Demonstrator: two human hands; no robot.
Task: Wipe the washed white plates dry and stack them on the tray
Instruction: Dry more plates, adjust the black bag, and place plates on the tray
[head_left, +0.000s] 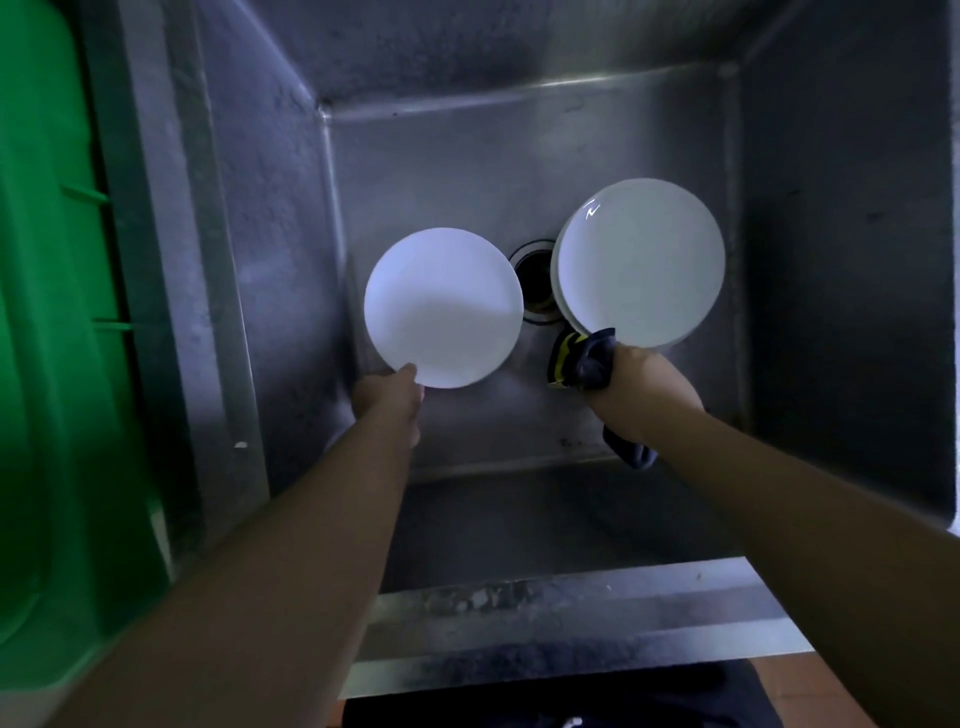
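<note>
I look down into a deep steel sink (467, 156). My left hand (389, 397) grips the near rim of one white plate (443, 307) held over the sink floor. To its right a stack of white plates (641, 262) rests over the drain's right side. My right hand (641, 387) is closed on a dark cloth with yellow stripes (582, 358) and touches the near edge of the stack. Whether this hand also grips a plate I cannot tell.
The drain hole (535, 283) lies between the single plate and the stack. A large green plastic tray or bin (47, 338) stands beyond the sink's left rim. The sink's steel front ledge (571, 613) runs below my arms.
</note>
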